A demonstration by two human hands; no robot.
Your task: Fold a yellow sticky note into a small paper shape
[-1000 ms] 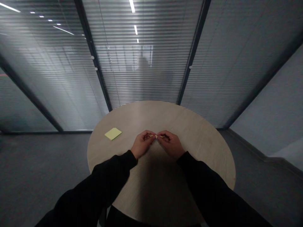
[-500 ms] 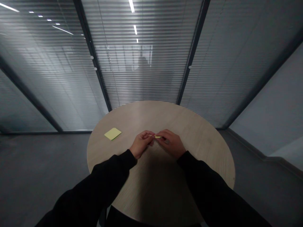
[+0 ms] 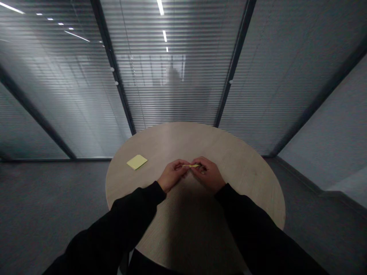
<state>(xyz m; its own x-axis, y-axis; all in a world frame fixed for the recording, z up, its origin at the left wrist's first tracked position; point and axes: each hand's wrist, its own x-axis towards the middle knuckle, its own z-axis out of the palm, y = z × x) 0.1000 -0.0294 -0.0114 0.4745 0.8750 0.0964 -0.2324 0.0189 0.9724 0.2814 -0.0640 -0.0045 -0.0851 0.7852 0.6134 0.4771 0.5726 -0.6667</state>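
Note:
A small, narrow piece of yellow paper [image 3: 194, 165] stretches between my hands above the middle of the table. My left hand [image 3: 173, 174] pinches its left end between thumb and fingers. From the other side, my right hand [image 3: 207, 173] grips the right end, its fingers curled over. Both sets of fingertips nearly meet, and they hide parts of the paper, so its exact folds cannot be made out. To the left of my left hand lies a pad of yellow sticky notes [image 3: 137, 162], flat on the wood.
The round light-wood table [image 3: 243, 164] stands against a glass partition with blinds [image 3: 172, 103]. Dark frame posts [image 3: 126, 109] divide the glass. Grey carpet [image 3: 57, 206] surrounds the table, and a pale wall [image 3: 335, 145] rises at the right.
My fingertips have shifted slightly along the yellow paper, and more of it shows between them. The left fingers have closed further together. The sticky-note pad stays in place.

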